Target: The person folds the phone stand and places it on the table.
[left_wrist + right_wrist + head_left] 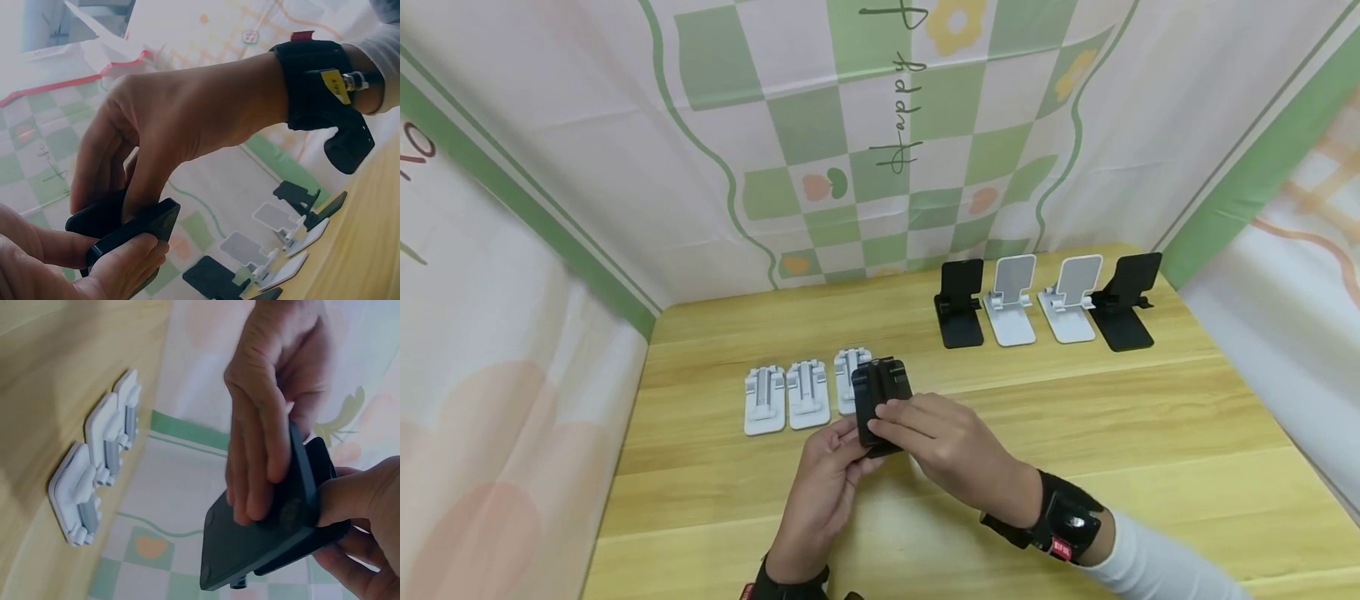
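A black folding phone stand (880, 387) is held over the table between both hands. My left hand (820, 479) grips its lower end. In the right wrist view, the left fingers (250, 456) lie along the flat underside of the base. My right hand (951, 446) pinches the upper plate near its lower edge, the thumb (147, 181) tucked between plate and base. A narrow wedge-shaped gap separates those two parts in both wrist views. Three folded white phone stands lie in a row beside the left hand, the third white stand (844, 383) partly covered by the black one.
Unfolded stands line the back right of the wooden table (700, 500): a black stand (961, 325), two white stands (1011, 321), and another black stand (1123, 325). A patterned cloth (820, 125) hangs behind the table, with more cloth at both sides.
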The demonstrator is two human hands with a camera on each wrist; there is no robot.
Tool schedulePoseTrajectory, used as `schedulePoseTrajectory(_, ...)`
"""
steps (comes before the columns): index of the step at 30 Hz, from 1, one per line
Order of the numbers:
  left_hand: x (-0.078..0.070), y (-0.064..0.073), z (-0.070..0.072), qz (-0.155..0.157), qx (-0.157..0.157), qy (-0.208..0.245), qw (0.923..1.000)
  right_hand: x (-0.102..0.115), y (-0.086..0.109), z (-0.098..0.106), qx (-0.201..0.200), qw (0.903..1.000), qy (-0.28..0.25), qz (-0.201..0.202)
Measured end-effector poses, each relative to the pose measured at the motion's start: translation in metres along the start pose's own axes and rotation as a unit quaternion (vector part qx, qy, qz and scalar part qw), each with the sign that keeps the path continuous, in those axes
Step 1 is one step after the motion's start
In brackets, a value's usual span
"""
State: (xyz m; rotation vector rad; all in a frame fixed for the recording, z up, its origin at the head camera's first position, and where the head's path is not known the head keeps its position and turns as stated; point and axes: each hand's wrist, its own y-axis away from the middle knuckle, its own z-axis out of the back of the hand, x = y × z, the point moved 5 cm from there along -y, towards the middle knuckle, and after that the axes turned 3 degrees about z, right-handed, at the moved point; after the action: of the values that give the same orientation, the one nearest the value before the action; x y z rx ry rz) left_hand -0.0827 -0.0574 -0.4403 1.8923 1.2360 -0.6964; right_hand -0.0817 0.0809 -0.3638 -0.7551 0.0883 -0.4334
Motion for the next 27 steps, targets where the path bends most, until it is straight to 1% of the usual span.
schedulePoseTrajectory(4, 0.000, 0.001, 0.001, 0.004, -0.008, 0.008, 0.9999, 0.002, 0.002, -0.003, -0.005, 0.9998, 0.016, 0.010)
schedulePoseTrajectory(6, 0.000, 0.001, 0.002, 0.003, -0.010, 0.007, 0.9999, 0.001, 0.003, -0.004, 0.001, 1.0000, -0.004, 0.003)
schedulePoseTrajectory(7, 0.000, 0.001, 0.002, 0.002, -0.011, 0.008, 0.9999, 0.000, 0.004, -0.004, 0.011, 0.9996, -0.026, -0.009)
schedulePoseTrajectory(8, 0.000, 0.002, 0.002, -0.001, -0.012, 0.007, 0.9999, -0.003, 0.004, -0.005, 0.024, 0.9977, -0.056, -0.030)
schedulePoseTrajectory(9, 0.000, 0.002, 0.002, -0.005, -0.012, 0.006, 0.9999, -0.007, 0.005, -0.004, 0.036, 0.9936, -0.089, -0.060)
schedulePoseTrajectory(10, -0.001, 0.002, 0.003, -0.008, -0.013, 0.006, 0.9999, -0.011, 0.006, -0.004, 0.045, 0.9868, -0.121, -0.098)
schedulePoseTrajectory(11, -0.002, 0.002, 0.003, -0.010, -0.015, 0.006, 0.9998, -0.016, 0.009, -0.003, 0.054, 0.9761, -0.150, -0.148)
schedulePoseTrajectory(12, -0.003, 0.003, 0.003, -0.012, -0.017, 0.005, 0.9998, -0.022, 0.011, -0.003, 0.062, 0.9623, -0.171, -0.203)
schedulePoseTrajectory(13, -0.003, 0.003, 0.002, -0.012, -0.019, 0.006, 0.9997, -0.029, 0.015, -0.003, 0.068, 0.9444, -0.193, -0.258)
schedulePoseTrajectory(14, -0.004, 0.003, 0.002, -0.013, -0.019, 0.006, 0.9997, -0.035, 0.018, -0.004, 0.068, 0.9231, -0.216, -0.310)
schedulePoseTrajectory(15, -0.005, 0.004, 0.001, -0.013, -0.019, 0.004, 0.9997, -0.042, 0.022, -0.005, 0.070, 0.8987, -0.240, -0.361)
schedulePoseTrajectory(16, -0.005, 0.004, 0.000, -0.011, -0.018, 0.001, 0.9998, -0.047, 0.026, -0.007, 0.074, 0.8725, -0.266, -0.403)
schedulePoseTrajectory(17, -0.006, 0.004, -0.001, -0.011, -0.016, -0.003, 0.9998, -0.052, 0.031, -0.010, 0.080, 0.8409, -0.301, -0.443)
schedulePoseTrajectory(18, -0.006, 0.004, -0.001, -0.011, -0.013, -0.012, 0.9998, -0.056, 0.034, -0.013, 0.085, 0.8086, -0.342, -0.471)
schedulePoseTrajectory(20, -0.005, 0.004, -0.003, -0.010, -0.006, -0.019, 0.9998, -0.060, 0.039, -0.019, 0.095, 0.7429, -0.427, -0.507)
schedulePoseTrajectory(21, -0.005, 0.004, -0.003, -0.009, -0.003, -0.022, 0.9997, -0.060, 0.041, -0.021, 0.101, 0.7129, -0.462, -0.518)
schedulePoseTrajectory(22, -0.004, 0.004, -0.003, -0.007, -0.001, -0.026, 0.9996, -0.060, 0.042, -0.022, 0.107, 0.6870, -0.492, -0.524)
schedulePoseTrajectory(23, -0.003, 0.004, -0.004, -0.005, 0.001, -0.028, 0.9996, -0.059, 0.043, -0.024, 0.110, 0.6650, -0.517, -0.528)
schedulePoseTrajectory(24, -0.002, 0.004, -0.004, -0.003, 0.001, -0.031, 0.9995, -0.058, 0.044, -0.024, 0.113, 0.6504, -0.534, -0.529)
schedulePoseTrajectory(25, -0.001, 0.004, -0.004, -0.001, 0.002, -0.029, 0.9996, -0.058, 0.044, -0.024, 0.115, 0.6418, -0.544, -0.528)
schedulePoseTrajectory(26, -0.001, 0.004, -0.005, 0.000, 0.003, -0.030, 0.9995, -0.057, 0.044, -0.024, 0.117, 0.6363, -0.550, -0.528)
schedulePoseTrajectory(27, 0.000, 0.004, -0.005, 0.001, 0.004, -0.031, 0.9995, -0.056, 0.045, -0.024, 0.118, 0.6339, -0.553, -0.528)
